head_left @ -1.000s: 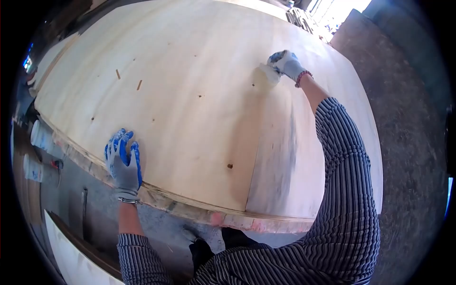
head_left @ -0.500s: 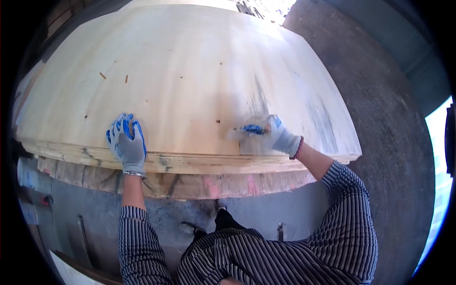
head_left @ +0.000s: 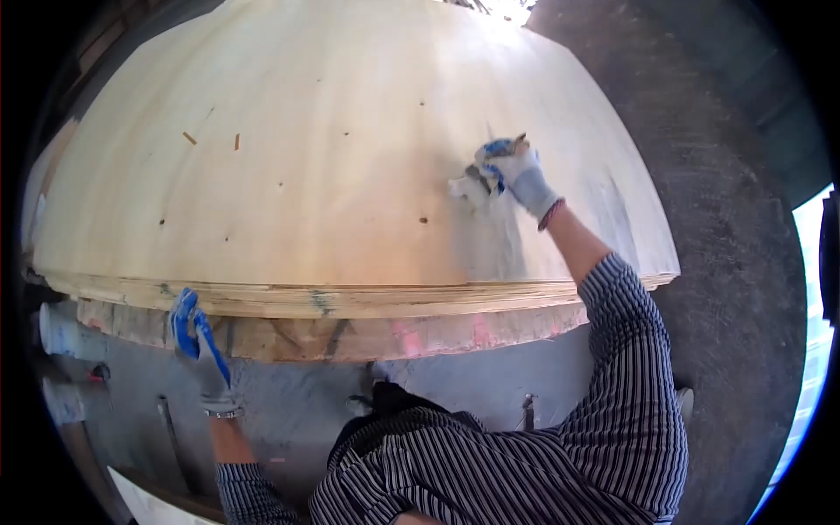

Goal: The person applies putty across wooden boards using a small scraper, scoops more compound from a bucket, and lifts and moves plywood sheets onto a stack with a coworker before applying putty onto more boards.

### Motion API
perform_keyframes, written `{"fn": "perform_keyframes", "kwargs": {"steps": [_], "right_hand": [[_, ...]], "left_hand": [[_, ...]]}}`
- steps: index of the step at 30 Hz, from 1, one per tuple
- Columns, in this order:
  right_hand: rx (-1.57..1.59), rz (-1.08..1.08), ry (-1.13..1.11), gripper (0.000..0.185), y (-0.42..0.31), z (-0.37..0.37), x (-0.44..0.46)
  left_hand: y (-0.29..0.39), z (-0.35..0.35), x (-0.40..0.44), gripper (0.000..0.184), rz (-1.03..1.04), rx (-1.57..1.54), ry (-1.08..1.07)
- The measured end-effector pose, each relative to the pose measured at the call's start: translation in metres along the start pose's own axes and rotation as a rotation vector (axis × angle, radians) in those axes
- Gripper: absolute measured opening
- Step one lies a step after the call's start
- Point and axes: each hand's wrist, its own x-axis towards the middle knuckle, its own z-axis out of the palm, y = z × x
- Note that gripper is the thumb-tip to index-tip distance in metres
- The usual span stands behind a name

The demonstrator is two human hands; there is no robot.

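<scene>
My right hand (head_left: 514, 166), in a white and blue work glove, is closed around a putty knife (head_left: 478, 178) above the right half of the top plywood sheet (head_left: 315, 192). The tip of its handle shows past the glove, and a white lump of filler (head_left: 464, 189) is at its blade end. Whether the blade touches the wood I cannot tell. My left hand (head_left: 203, 346), gloved alike, is off the sheet in front of the stack's near edge. Its fingers stretch forward and nothing shows in them. Small dark knots and two short brown strips (head_left: 189, 138) mark the pale sheet.
The sheets lie stacked on a rough wooden base (head_left: 367, 339) with pink marks. White buckets (head_left: 61, 329) stand at the left on the grey floor. A dark floor (head_left: 717, 245) runs along the right side. A pale board (head_left: 149, 499) is at bottom left.
My left hand has come off the sheet and moved back toward me, below the stack's edge. My right hand has moved forward across the sheet with the putty knife, away from the near edge.
</scene>
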Motion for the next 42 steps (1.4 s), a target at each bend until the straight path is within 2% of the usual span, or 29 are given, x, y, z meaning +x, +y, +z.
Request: {"fn": "perform_keyframes", "kwargs": {"steps": [1, 2, 3, 5, 7, 9, 11, 12, 13, 15, 16, 17, 19, 21, 22, 24, 25, 27, 28, 31, 32, 34, 35, 36, 37, 40, 42], "right_hand": [[-0.123, -0.008, -0.021, 0.018, -0.009, -0.002, 0.013], [-0.426, -0.003, -0.003, 0.019, -0.011, -0.002, 0.023], [-0.419, 0.000, -0.015, 0.019, -0.015, -0.003, 0.019], [-0.479, -0.392, -0.222, 0.020, -0.024, -0.019, -0.001], [-0.463, -0.331, -0.263, 0.021, -0.007, -0.036, -0.019], [-0.323, -0.310, -0.406, 0.022, 0.009, -0.050, -0.051], [-0.479, -0.339, -0.430, 0.022, -0.005, -0.057, -0.096], [-0.543, -0.477, -0.413, 0.021, 0.008, -0.062, -0.107], [-0.547, -0.471, -0.414, 0.021, 0.012, -0.062, -0.118], [0.021, 0.129, -0.431, 0.022, 0.011, -0.058, -0.135], [0.085, 0.104, -0.364, 0.024, 0.002, -0.051, -0.135], [0.401, 0.096, -0.296, 0.026, -0.005, -0.041, -0.127], [0.742, 0.071, -0.424, 0.024, -0.006, -0.033, -0.096], [0.341, -0.074, -0.220, 0.024, 0.012, -0.015, -0.058], [0.335, -0.078, -0.216, 0.024, 0.018, -0.004, -0.035], [-0.351, 0.150, 0.197, 0.026, 0.021, 0.020, -0.005], [-0.360, 0.150, 0.196, 0.026, 0.012, 0.031, -0.011], [-0.701, -0.002, 0.172, 0.024, -0.019, 0.054, -0.034], [-0.751, -0.077, 0.134, 0.033, -0.041, 0.072, -0.054], [-0.747, -0.148, 0.045, 0.030, -0.090, 0.117, -0.110], [-0.611, 0.000, 0.021, 0.026, -0.085, 0.121, -0.118], [0.038, 0.199, -0.162, 0.023, -0.079, 0.120, -0.141], [0.605, 0.316, -0.291, 0.023, -0.054, 0.123, -0.151], [0.675, 0.399, -0.321, 0.028, -0.037, 0.136, -0.164], [0.607, 0.373, -0.377, 0.026, -0.045, 0.163, -0.174], [0.773, 0.416, -0.533, 0.026, -0.093, 0.245, -0.146], [0.935, 0.329, -0.452, 0.026, -0.112, 0.288, -0.108]], "left_hand": [[-0.013, -0.018, -0.008, 0.026, -0.005, 0.013, 0.000], [-0.027, -0.036, -0.017, 0.027, -0.046, 0.013, 0.034], [-0.038, -0.053, -0.026, 0.028, -0.088, 0.014, 0.069], [-0.057, -0.070, -0.038, 0.030, -0.147, 0.007, 0.090], [-0.062, -0.078, -0.057, 0.032, -0.207, 0.001, 0.111], [-0.056, -0.085, -0.072, 0.035, -0.291, 0.142, 0.119], [-0.063, -0.091, -0.084, 0.036, -0.328, 0.130, 0.133], [-0.073, -0.094, -0.091, 0.036, -0.336, 0.060, 0.146], [-0.074, -0.094, -0.093, 0.036, -0.344, -0.010, 0.159], [-0.073, -0.103, -0.100, 0.036, -0.358, 0.029, 0.124], [-0.074, -0.106, -0.099, 0.037, -0.363, 0.064, 0.099], [-0.080, -0.111, -0.098, 0.037, -0.361, 0.056, 0.099], [-0.094, -0.125, -0.093, 0.037, -0.330, 0.000, 0.087], [-0.110, -0.148, -0.088, 0.038, -0.320, 0.006, 0.079], [-0.118, -0.161, -0.085, 0.038, -0.310, 0.019, 0.071], [-0.125, -0.195, -0.084, 0.039, -0.329, 0.073, 0.064], [-0.131, -0.211, -0.087, 0.039, -0.350, 0.135, 0.056], [-0.166, -0.250, -0.102, 0.039, -0.373, 0.134, 0.089], [-0.183, -0.271, -0.105, 0.039, -0.380, 0.146, 0.130], [-0.214, -0.313, -0.110, 0.038, -0.434, 0.011, 0.204], [-0.218, -0.320, -0.106, 0.038, -0.433, 0.014, 0.212], [-0.220, -0.324, -0.096, 0.037, -0.456, 0.010, 0.153], [-0.215, -0.323, -0.090, 0.037, -0.456, 0.012, 0.167], [-0.208, -0.321, -0.083, 0.036, -0.452, 0.014, 0.150], [-0.207, -0.320, -0.073, 0.036, -0.448, 0.017, 0.133], [-0.232, -0.321, -0.041, 0.034, -0.440, -0.113, 0.207], [-0.235, -0.333, -0.017, 0.034, -0.422, -0.149, 0.225]]}}
